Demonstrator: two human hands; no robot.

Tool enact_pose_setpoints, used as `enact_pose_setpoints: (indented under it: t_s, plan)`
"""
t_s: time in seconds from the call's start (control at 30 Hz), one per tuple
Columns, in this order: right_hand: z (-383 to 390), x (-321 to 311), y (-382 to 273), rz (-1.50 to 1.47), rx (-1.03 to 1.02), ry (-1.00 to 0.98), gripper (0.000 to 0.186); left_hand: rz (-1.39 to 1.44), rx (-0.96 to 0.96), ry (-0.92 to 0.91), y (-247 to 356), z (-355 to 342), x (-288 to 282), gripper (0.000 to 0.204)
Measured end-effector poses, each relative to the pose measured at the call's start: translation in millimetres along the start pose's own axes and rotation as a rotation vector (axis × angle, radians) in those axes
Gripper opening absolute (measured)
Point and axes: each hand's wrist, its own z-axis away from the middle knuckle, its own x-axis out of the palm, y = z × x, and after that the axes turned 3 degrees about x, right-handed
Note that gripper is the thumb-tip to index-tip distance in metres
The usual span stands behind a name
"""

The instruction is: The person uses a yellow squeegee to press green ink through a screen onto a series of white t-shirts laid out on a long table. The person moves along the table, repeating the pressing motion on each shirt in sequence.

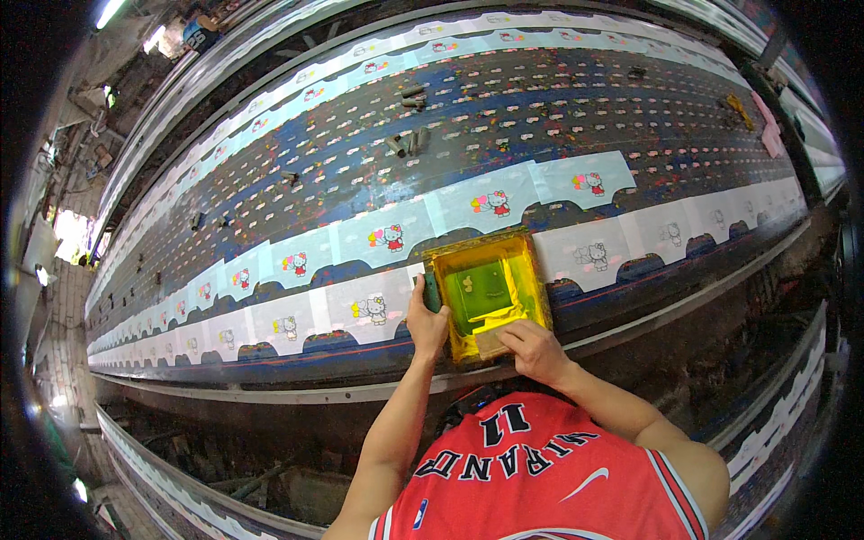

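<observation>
A screen-printing frame, smeared with yellow ink, lies across the near row of fabric pieces. My left hand grips its left side, next to a dark green part. In my right hand is a tan squeegee, pinched at the near end inside the frame. Thick yellow ink runs along the mesh's right and near sides, and the middle of the mesh looks green. Left of the frame, a white fabric piece carries a cartoon cat with yellow balloons.
A long dark printing table stretches left and right, speckled with ink. Light-blue pieces with red-dressed cats lie beyond the frame. Several short dark cylinders rest mid-table. Pink cloth sits far right. A person is in the far left background.
</observation>
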Motion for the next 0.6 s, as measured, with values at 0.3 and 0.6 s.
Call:
enact_pose_setpoints:
  t_s: [0.3,0.6]
  plan:
    - [-37,36,38,0.093,-0.099,0.073,0.035,-0.091,0.035,0.006,-3,2,4,0.083]
    - [-135,27,62,0.024,0.066,0.105,0.013,-0.040,0.089,0.044,-11,3,8,0.084]
